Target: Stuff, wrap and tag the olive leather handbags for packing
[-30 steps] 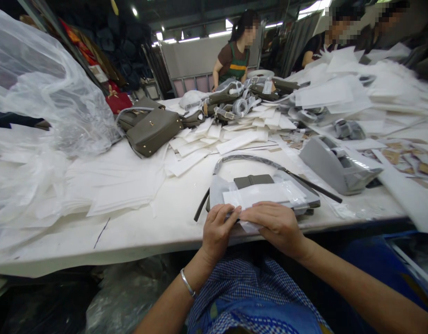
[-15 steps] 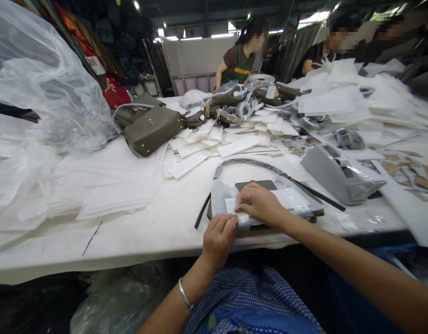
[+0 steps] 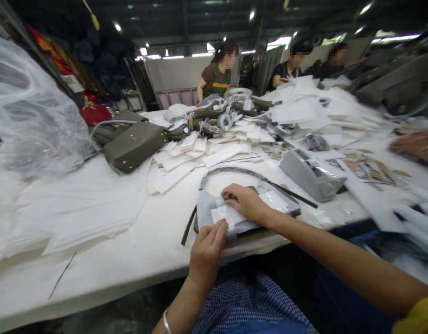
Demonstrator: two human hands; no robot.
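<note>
A dark olive handbag [image 3: 296, 212] lies near the table's front edge, mostly covered by pale wrapping sheet [image 3: 205, 208] and clear film. Its wrapped handle [image 3: 231, 170] arches behind it, and a dark strap end [image 3: 188, 227] sticks out on the left. My left hand [image 3: 207, 246] is at the front edge of a white paper piece [image 3: 220, 213] on the bag, fingers together and pinching that edge. Over the bag's middle, my right hand [image 3: 248, 202] has its fingers curled toward the thumb; what lies between them is hidden.
Olive handbags [image 3: 135, 146] stand at the back left beside a large clear plastic bag [image 3: 43, 116]. White sheets [image 3: 85, 208] are stacked on the left. A grey tape dispenser [image 3: 309, 174] sits right of the bag. Another person's hand [image 3: 417, 141] rests at the far right; several co-workers are behind.
The view has swung right and tilted up, so the table appears shifted left. My left fingers have straightened somewhat at the paper's edge. Another person's hand now shows at the right.
</note>
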